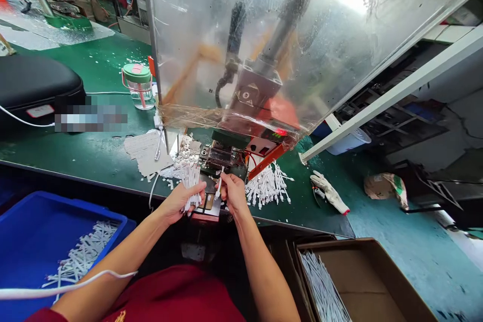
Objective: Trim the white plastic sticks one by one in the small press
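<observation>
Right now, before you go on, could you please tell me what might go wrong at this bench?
The left hand holds a loose bundle of white strips, so some could slip and fall among the white scraps on the bench. The right hand pinches a single white strip close to the machine, so it might snag or drop into the machine's parts.

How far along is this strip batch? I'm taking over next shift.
Probably midway. Done: neat white strips lie in the cardboard box. In hand: the left hand holds a bunch of strips, the right hand pinches one strip at the machine. Left: a loose pile on the green bench and strips in the blue crate.
</observation>
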`<act>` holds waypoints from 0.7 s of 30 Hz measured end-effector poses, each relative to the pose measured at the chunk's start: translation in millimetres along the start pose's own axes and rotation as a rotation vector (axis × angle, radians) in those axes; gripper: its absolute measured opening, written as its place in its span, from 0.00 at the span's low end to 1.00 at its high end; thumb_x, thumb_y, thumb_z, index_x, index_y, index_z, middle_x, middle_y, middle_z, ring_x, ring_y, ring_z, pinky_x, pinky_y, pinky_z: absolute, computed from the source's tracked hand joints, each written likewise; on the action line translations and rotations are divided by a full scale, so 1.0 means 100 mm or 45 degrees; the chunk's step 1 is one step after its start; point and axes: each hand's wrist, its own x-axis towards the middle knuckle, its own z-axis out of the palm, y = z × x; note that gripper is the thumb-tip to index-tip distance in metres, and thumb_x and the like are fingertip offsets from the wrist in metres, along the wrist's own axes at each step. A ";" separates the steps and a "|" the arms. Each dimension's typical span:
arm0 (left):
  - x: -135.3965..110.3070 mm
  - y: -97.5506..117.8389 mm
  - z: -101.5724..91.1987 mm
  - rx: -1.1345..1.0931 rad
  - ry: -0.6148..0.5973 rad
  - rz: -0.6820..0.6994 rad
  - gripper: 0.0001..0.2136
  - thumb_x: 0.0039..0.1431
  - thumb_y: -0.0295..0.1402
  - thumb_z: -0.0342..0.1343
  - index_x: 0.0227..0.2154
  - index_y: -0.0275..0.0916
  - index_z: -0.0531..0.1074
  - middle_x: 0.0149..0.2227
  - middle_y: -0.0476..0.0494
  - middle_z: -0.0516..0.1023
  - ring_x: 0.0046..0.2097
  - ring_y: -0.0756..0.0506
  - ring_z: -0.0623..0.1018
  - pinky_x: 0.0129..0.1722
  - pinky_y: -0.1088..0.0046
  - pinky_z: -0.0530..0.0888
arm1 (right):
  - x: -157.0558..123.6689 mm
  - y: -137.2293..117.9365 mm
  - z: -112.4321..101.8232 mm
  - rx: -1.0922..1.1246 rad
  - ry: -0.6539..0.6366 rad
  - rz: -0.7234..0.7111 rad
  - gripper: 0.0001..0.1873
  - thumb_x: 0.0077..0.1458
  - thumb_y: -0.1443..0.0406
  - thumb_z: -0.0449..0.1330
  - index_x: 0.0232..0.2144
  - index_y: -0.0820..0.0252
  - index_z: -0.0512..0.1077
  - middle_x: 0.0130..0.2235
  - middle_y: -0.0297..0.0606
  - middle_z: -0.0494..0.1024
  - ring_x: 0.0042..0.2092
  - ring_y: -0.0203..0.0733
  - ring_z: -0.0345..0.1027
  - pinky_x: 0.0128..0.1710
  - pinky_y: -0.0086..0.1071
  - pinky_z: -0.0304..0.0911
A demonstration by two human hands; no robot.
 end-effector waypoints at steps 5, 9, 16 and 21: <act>0.11 -0.03 0.13 0.221 0.096 0.011 0.18 0.48 0.45 0.67 0.33 0.37 0.71 0.19 0.52 0.72 0.20 0.51 0.70 0.13 0.83 0.59 | -0.01 0.00 0.00 -0.019 0.005 -0.035 0.19 0.45 0.53 0.65 0.19 0.58 0.64 0.17 0.29 0.72 0.12 0.26 0.49 0.11 0.24 0.43; 0.19 -0.05 0.22 0.349 0.102 0.084 0.19 0.47 0.45 0.67 0.36 0.36 0.74 0.19 0.52 0.71 0.20 0.51 0.69 0.12 0.80 0.63 | -0.10 -0.01 -0.03 -0.149 0.036 -0.170 0.19 0.49 0.52 0.63 0.20 0.58 0.64 0.16 0.26 0.68 0.13 0.27 0.51 0.12 0.23 0.47; 0.23 -0.02 0.32 0.441 0.182 0.073 0.19 0.42 0.44 0.70 0.32 0.34 0.77 0.19 0.50 0.73 0.18 0.50 0.69 0.12 0.78 0.64 | -0.46 -0.04 -0.28 -0.298 -0.006 -0.195 0.17 0.53 0.51 0.61 0.25 0.59 0.70 0.20 0.29 0.72 0.16 0.29 0.57 0.15 0.24 0.54; 0.25 -0.05 0.29 0.362 0.181 0.002 0.17 0.41 0.42 0.70 0.31 0.35 0.76 0.20 0.49 0.74 0.19 0.49 0.71 0.12 0.79 0.61 | -0.49 -0.08 -0.82 -0.382 0.222 -0.218 0.16 0.50 0.52 0.62 0.26 0.59 0.70 0.21 0.31 0.73 0.17 0.30 0.58 0.16 0.24 0.54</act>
